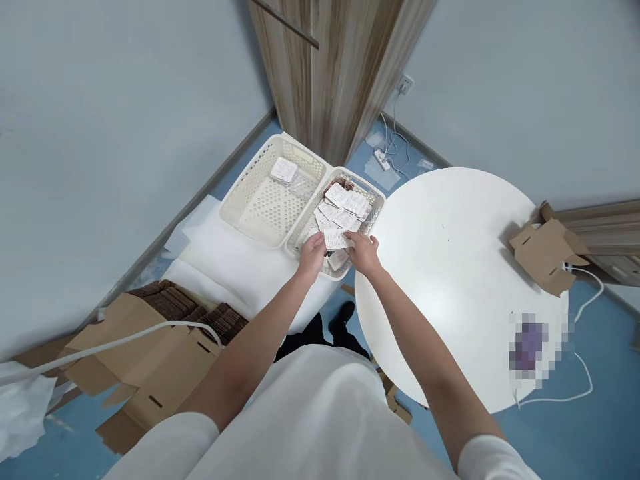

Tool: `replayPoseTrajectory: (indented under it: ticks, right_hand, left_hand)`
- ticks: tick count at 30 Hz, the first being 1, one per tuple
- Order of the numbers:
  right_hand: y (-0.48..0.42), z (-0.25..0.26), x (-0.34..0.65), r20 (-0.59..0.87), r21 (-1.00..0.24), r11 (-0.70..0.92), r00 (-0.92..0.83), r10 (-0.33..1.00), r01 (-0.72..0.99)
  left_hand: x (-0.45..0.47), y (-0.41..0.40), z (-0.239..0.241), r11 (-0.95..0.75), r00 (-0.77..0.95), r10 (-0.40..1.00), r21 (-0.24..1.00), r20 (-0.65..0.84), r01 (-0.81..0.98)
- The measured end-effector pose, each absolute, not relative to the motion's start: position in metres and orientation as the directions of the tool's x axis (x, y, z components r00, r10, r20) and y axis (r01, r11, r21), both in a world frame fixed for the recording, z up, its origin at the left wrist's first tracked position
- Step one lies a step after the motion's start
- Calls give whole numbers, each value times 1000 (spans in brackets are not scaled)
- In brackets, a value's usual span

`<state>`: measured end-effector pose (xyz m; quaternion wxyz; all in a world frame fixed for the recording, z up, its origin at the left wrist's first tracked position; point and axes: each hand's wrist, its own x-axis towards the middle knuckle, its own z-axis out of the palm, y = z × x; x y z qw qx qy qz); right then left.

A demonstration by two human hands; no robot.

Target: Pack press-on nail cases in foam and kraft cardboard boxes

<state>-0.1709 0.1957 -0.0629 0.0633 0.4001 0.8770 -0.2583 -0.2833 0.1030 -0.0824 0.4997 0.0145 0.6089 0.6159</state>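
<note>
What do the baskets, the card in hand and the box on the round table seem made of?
Baskets: likely moulded plastic, satin cream, from the regular holes and smooth rims. Card: probably stiff paper, matte white with dark print; coating unclear. Box: cardboard, seemingly, matte brown with folded flaps and cut slots.

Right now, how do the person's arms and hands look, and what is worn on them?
Short white sleeves, with no visible markings, belong to a white shirt. Below them, both arms are bare. The left hand and right hand wear no gloves, and no watch or bracelet shows at the wrists. I cannot tell about rings.
</note>
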Motion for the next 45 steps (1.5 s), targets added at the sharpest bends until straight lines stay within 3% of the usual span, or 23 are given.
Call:
replayPoseTrajectory:
  ticks: [4, 8, 11, 15, 19, 25, 30, 39, 45]
  right_hand:
    - [188, -51, -156, -224, -509, 504, -673, 705, 698]
    - [176, -32, -131, -175, -651, 393, -633, 755, 649]
    - [164, -19, -104, -173, -786, 238, -574, 800, 570]
    - [144, -8, -54, -247, -919, -60, -452, 857, 389]
    - [121, 2, 4, -311, -948, -254, -393, 865, 192]
    - [84, 7, 87, -374, -921, -390, -314, 873, 12]
    - [65, 3, 143, -359, -928, -373, -262, 896, -2]
    - [56, 2, 223, -178, -974, -101, -402, 898, 205]
    - [58, -7, 238, -156, -979, -85, -408, 900, 187]
  left_hand:
    - [-277, 95, -74, 230, -504, 692, 820, -517, -525]
    - [-261, 88, -61, 223, -551, 744, 918, -377, -328]
    - [-242, 82, -48, 212, -591, 757, 961, -276, -178]
    - [-205, 73, -29, 250, -595, 755, 960, -274, -125]
    - [-155, 61, -12, 268, -429, 848, 950, -311, -160]
    - [-77, 52, -4, 291, -227, 924, 950, -309, -108]
    - [-28, 49, -1, 331, -129, 933, 942, -336, -57]
    - [24, 43, 8, 310, -30, 951, 943, -309, 123]
    - [38, 46, 1, 260, -34, 966, 950, -258, 171]
